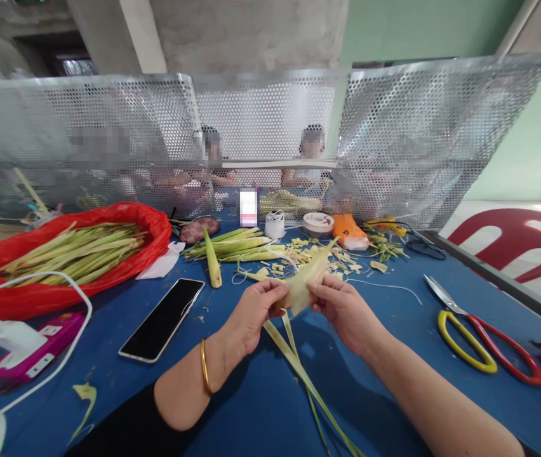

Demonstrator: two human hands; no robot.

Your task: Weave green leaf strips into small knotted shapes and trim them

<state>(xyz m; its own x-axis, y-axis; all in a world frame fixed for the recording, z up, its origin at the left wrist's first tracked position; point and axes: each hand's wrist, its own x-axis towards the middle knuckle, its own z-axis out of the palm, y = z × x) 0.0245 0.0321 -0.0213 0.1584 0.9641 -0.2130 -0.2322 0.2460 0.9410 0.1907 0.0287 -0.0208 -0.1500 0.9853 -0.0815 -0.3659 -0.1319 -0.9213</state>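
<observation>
A pale, yellow-green husk leaf point(309, 279), much like a corn husk, is stretched between my two hands above the blue table. My left hand point(258, 309) pinches its left edge between thumb and fingers. On the other edge, my right hand point(340, 309) has a like pinch. Long thin leaf strips point(315, 393) hang below my left hand toward the table's near edge. Just beyond my hands lie cut husk scraps point(299, 252) and a bundle of green husk stalks point(237, 244). One pointed husk point(212, 260) rests apart, left of my hands.
A red plastic bag point(156, 219) of husk leaves, a purple power strip point(56, 343) and a phone point(163, 320) are at left. Scissors point(470, 330) lie at right. String point(275, 225), tape point(318, 222) and an orange packet point(348, 232) stand before a perforated metal screen point(265, 108); people sit behind it.
</observation>
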